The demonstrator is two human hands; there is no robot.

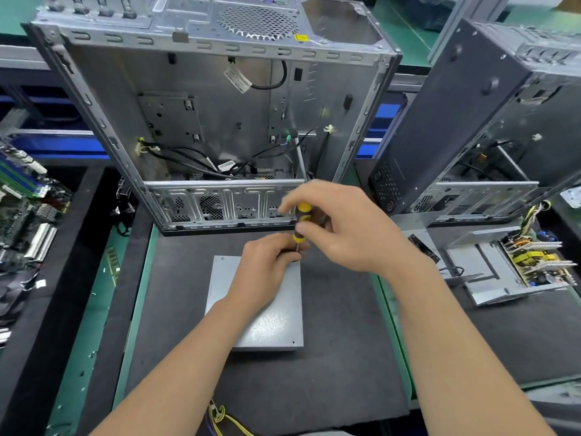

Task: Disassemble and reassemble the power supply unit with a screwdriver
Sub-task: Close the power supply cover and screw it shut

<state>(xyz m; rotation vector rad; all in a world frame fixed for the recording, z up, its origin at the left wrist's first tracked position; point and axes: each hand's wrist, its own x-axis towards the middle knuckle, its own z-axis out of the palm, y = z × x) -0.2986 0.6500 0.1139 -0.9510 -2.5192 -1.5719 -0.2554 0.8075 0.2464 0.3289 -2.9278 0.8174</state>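
Note:
A grey metal power supply unit [273,325] lies flat on the black mat [339,357] in the middle. A yellow-and-black screwdriver [302,220] stands upright over the unit's far right corner. My right hand [342,225] grips its handle from the right. My left hand [267,262] rests on the unit's top and pinches the screwdriver's shaft near the tip. The tip and any screw under it are hidden by my left fingers.
An open, empty computer case [220,114] stands just behind the unit. A second case [471,121] leans at the right, with an opened power supply and its circuit board [534,265] in front. Circuit boards [28,209] lie at the left. Yellow wires [220,416] lie at the near edge.

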